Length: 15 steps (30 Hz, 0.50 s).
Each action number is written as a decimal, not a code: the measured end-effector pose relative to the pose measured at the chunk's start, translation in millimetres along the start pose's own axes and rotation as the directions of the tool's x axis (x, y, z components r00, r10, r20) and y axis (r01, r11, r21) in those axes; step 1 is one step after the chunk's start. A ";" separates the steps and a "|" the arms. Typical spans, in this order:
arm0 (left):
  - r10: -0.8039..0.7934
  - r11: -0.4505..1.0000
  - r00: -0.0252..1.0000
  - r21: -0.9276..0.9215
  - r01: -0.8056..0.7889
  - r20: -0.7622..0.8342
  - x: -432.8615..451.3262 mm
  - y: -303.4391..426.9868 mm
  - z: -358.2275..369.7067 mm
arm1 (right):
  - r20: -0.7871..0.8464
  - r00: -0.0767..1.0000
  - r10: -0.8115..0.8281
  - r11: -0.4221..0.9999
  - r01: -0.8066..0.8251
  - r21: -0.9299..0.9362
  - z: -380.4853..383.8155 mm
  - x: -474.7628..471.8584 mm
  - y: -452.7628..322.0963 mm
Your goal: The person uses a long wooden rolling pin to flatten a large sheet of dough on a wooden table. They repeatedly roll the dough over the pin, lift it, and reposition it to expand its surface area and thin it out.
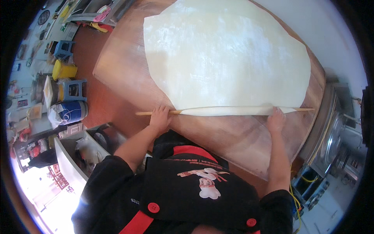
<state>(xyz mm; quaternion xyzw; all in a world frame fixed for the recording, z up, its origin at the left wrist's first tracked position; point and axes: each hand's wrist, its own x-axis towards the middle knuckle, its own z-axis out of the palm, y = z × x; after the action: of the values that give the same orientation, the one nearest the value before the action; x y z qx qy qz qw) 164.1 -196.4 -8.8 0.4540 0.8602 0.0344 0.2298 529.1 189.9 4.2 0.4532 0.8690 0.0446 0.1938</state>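
Observation:
A very large, thin sheet of dough (228,58) lies over a wooden board (122,58), with pale floury patches on it. Its near edge is wrapped around a long, slim wooden rolling pin (143,113), whose bare ends stick out on both sides. My left hand (160,117) is closed on the bare wood at the pin's left part, just beside the dough. My right hand (276,118) rests on the wrapped part near the right end, its fingers bent over the dough; whether it grips the pin is hard to tell.
At the right, a metal counter with a sink (333,137) adjoins the board. Along the left stand a blue bucket (73,112), blue plastic stools (74,90) and a yellow bin (65,70) on the red floor. An open drawer (79,152) is at lower left. A white wall borders the board's far right.

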 end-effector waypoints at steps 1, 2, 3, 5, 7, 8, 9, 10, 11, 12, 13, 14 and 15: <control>-0.022 1.000 1.000 0.004 0.022 0.007 -2.4 2.8 3.4 | -0.028 0.999 0.029 1.000 -0.028 0.011 5.3 -2.6 7.4; -0.012 1.000 1.000 -0.002 0.012 0.010 -5.6 6.8 6.2 | -0.051 0.997 0.059 0.998 -0.058 0.024 12.1 -7.6 12.3; -0.001 1.000 1.000 -0.012 0.001 0.014 -5.8 11.2 7.0 | -0.036 0.996 0.087 0.996 -0.087 -0.020 11.7 -10.0 14.5; 0.045 0.999 0.998 -0.012 -0.044 0.044 -9.1 18.8 12.7 | -0.010 0.990 0.139 0.985 -0.139 -0.101 8.6 -10.2 18.3; 0.124 0.992 0.988 0.002 -0.125 0.088 -7.0 26.1 20.3 | 0.061 0.977 0.207 0.976 -0.202 -0.077 5.3 -5.3 24.0; 0.146 0.989 0.983 -0.011 -0.146 0.111 -10.9 30.7 23.4 | 0.101 0.967 0.236 0.971 -0.230 -0.065 7.4 -7.2 26.5; 0.167 0.986 0.977 -0.024 -0.166 0.133 -15.3 35.1 26.2 | 0.080 0.966 0.244 0.969 -0.240 -0.056 11.2 -11.4 27.9; 0.189 0.982 0.970 -0.038 -0.185 0.155 -19.5 37.2 28.4 | 0.058 0.966 0.253 0.967 -0.251 -0.047 15.3 -15.5 28.7; 0.225 0.973 0.964 0.027 -0.231 0.142 -23.2 37.7 32.9 | 0.040 0.964 0.264 0.964 -0.262 -0.045 19.1 -20.9 31.0; 0.261 0.957 0.956 0.092 -0.274 0.131 -26.2 37.7 37.6 | 0.066 0.962 0.267 0.964 -0.264 -0.042 26.9 -25.2 35.9; 0.300 0.936 0.946 0.157 -0.316 0.122 -28.7 37.5 40.8 | 0.091 0.958 0.270 0.963 -0.268 -0.040 37.3 -28.9 42.5; 0.303 0.931 0.945 0.172 -0.321 0.124 -32.1 36.7 42.1 | 0.121 0.955 0.270 0.963 -0.268 -0.035 41.7 -34.4 43.0; 0.307 0.926 0.943 0.187 -0.327 0.125 -34.9 34.8 42.7 | 0.126 0.950 0.285 0.959 -0.283 -0.031 46.3 -42.1 42.3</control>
<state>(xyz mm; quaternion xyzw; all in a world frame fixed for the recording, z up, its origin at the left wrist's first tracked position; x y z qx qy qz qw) 225.7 -210.2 -24.8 0.6095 0.7626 -0.0392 0.2131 600.8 176.2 -15.2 0.5740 0.7801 0.0482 0.2441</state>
